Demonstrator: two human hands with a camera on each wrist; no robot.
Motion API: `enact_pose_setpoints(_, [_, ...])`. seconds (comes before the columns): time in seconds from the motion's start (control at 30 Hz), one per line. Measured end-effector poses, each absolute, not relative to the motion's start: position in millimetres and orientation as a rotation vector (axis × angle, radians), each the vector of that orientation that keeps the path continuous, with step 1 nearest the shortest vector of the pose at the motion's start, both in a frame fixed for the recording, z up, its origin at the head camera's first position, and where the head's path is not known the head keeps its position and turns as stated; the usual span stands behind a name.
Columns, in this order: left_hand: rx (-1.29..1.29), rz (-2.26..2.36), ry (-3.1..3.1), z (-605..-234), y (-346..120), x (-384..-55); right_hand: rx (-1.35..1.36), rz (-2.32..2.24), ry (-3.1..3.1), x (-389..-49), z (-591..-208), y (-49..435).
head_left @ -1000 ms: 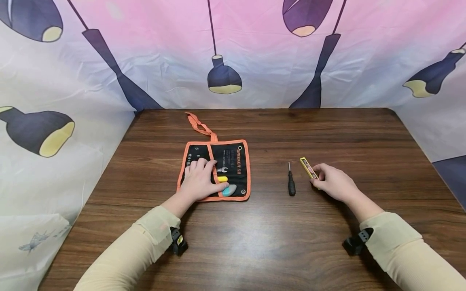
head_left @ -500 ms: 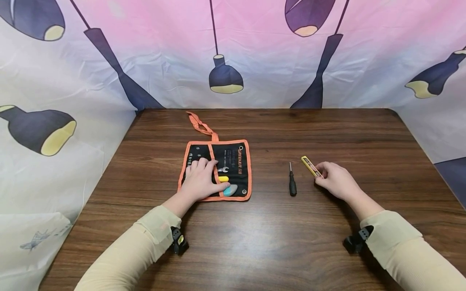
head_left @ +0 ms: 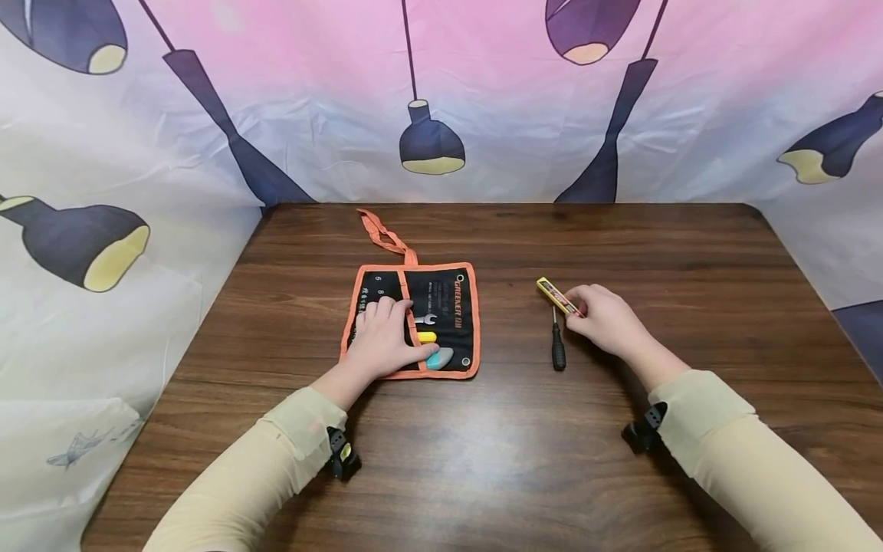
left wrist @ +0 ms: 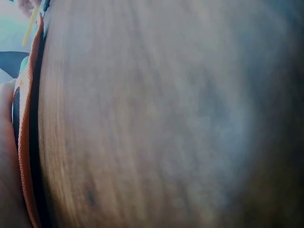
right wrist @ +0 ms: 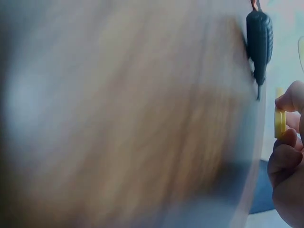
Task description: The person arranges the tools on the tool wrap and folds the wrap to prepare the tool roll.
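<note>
My left hand [head_left: 382, 337] rests on a black tool pouch [head_left: 441, 287] with orange edging, fingers spread over its left part. Out of the pouch's pocket, beside the hand, stick a wrench end [head_left: 429, 319], a yellow end [head_left: 428, 337] and a teal-and-grey end [head_left: 439, 358]. Between thumb and fingers, my right hand [head_left: 607, 318] pinches one end of a slim yellow case [head_left: 555, 294] with a printed label. Its far end points up and left. In the head view the case overlaps the tip of a black-handled screwdriver [head_left: 558, 349], which lies on the table.
The dark wooden table [head_left: 483, 460] reaches back to a hanging cloth [head_left: 497, 153] printed with lamps. From the pouch's top edge an orange strap [head_left: 386, 236] trails toward the back. Each wrist wears a small black camera [head_left: 342, 454].
My right hand has carried the yellow case leftward and slightly away from me, from right of the screwdriver to over its tip. The left hand stays on the pouch.
</note>
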State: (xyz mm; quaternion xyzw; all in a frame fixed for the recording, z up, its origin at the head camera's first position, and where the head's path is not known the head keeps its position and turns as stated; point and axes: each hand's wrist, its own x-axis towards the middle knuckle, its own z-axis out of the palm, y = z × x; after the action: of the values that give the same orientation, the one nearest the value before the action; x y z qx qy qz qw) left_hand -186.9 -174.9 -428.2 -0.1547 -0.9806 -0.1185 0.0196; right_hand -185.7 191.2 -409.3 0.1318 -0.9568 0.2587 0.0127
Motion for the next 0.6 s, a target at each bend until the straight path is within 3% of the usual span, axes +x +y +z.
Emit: enact_pose_setpoints(0.6, [-0.482, -0.358, -3.046, -427.7, -175.4, -186.6, 0.604, 0.835, -2.969, -207.6, -396.3, 139.9])
